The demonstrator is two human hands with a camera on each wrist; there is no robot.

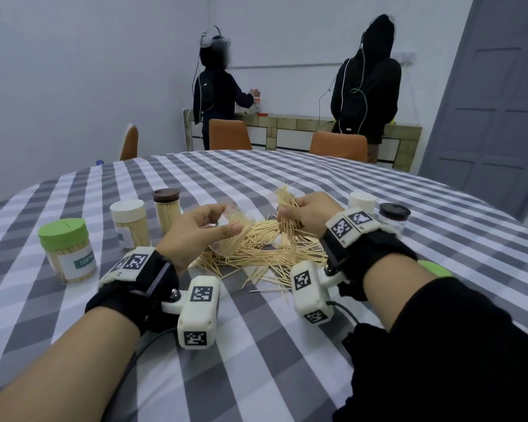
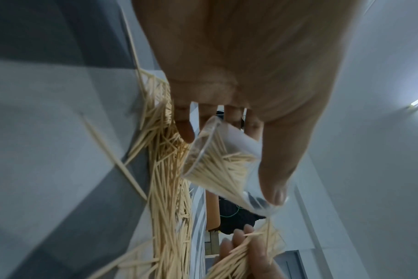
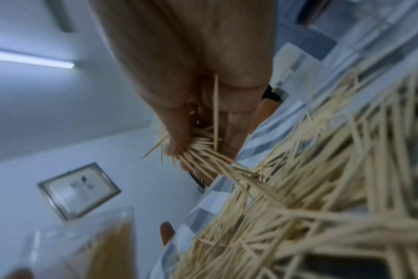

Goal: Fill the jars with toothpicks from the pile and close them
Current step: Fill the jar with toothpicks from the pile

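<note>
Three closed jars (image 1: 130,222) already stand full on the left of the tabletop (image 1: 287,345), so the step in hand looks like filling a fourth. The left hand (image 1: 192,231) grips a clear open jar (image 2: 223,168), tilted with its mouth toward the right; its fingers (image 2: 185,130) curl behind the wall and the thumb presses the near side, with some toothpicks already inside. The right hand (image 1: 307,213) is closed around a bundle of toothpicks (image 3: 203,152) just beside the jar's mouth, above the loose pile (image 1: 256,254). The next move likely calls for lining the bundle up with the mouth and sliding it in without splaying the ends.
</note>
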